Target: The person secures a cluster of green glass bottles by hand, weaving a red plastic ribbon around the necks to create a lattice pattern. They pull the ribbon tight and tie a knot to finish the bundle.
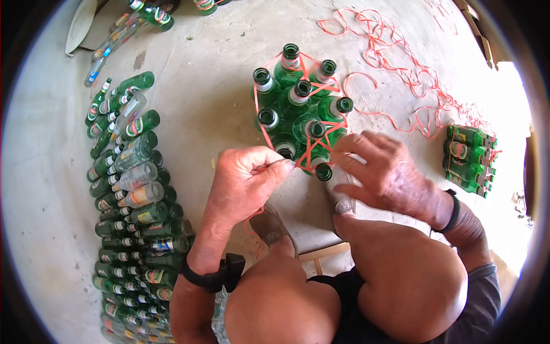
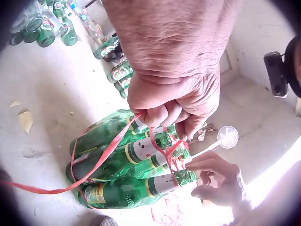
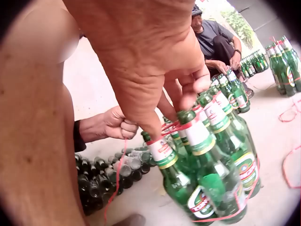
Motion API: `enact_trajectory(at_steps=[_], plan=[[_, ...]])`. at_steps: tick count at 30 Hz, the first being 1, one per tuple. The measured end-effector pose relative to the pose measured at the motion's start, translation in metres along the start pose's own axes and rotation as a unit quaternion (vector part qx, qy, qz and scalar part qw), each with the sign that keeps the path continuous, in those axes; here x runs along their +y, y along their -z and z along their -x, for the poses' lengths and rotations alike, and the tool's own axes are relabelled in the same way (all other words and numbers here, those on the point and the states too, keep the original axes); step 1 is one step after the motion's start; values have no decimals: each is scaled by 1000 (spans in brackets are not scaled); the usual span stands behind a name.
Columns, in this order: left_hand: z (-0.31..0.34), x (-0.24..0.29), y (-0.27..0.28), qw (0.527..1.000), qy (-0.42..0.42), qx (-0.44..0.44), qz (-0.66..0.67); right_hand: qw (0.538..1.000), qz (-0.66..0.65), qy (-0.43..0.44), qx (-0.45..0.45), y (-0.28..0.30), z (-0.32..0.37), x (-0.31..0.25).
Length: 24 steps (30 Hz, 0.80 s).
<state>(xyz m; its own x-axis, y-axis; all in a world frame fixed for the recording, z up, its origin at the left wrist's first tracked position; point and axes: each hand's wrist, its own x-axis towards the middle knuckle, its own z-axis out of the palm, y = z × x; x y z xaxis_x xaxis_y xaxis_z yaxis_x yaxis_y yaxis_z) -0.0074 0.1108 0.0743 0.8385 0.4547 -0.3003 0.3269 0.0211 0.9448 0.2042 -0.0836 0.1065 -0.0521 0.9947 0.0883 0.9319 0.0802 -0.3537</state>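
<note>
Several green bottles (image 1: 302, 92) stand upright in a tight cluster, red string (image 1: 265, 136) running around them and criss-crossing between their necks. My left hand (image 1: 243, 180) pinches the string at the near left edge of the cluster; in the left wrist view, the left hand (image 2: 174, 103) has string (image 2: 109, 149) trailing from its curled fingers. My right hand (image 1: 378, 169) is at the near right side, fingers spread and slightly bent, beside the nearest bottle necks. The right wrist view shows the right hand (image 3: 146, 66) with its fingertips close over the bottle tops (image 3: 186, 117); whether they touch is unclear.
Many bottles lie stacked (image 1: 143, 195) along the left. Loose red string (image 1: 395, 57) is spread over the floor at the upper right. Another tied bundle (image 1: 470, 157) lies at the right. A person (image 3: 214, 40) crouches beside more bottles in the right wrist view.
</note>
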Motion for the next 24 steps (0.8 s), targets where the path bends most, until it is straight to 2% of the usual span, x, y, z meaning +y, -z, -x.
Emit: enact_trajectory(at_steps=[1, 2, 5, 6, 9, 12, 18, 24], plan=[[-2, 0, -1, 1000, -6, 6, -5, 998, -64, -22, 4, -9, 2, -5], [-3, 0, -1, 999, -19, 8, -26, 997, -53, -19, 47, -20, -1, -8], [-8, -2, -1, 995, -62, 18, -71, 998, -45, -46, 20, -35, -3, -16], [-8, 0, -4, 994, -79, 24, -78, 997, -53, -35, 47, -40, -4, -14], [-13, 4, -6, 962, -164, 35, -216, 997, -51, -41, 46, -46, -2, -13], [-19, 8, -8, 931, -225, 53, -283, 996, -73, -32, 48, -44, -3, -11], [-24, 6, -8, 898, -269, 60, -343, 994, -94, -28, 51, -46, -4, -9], [-23, 3, -11, 908, -235, 68, -341, 995, -87, -50, 29, -44, -4, -14]])
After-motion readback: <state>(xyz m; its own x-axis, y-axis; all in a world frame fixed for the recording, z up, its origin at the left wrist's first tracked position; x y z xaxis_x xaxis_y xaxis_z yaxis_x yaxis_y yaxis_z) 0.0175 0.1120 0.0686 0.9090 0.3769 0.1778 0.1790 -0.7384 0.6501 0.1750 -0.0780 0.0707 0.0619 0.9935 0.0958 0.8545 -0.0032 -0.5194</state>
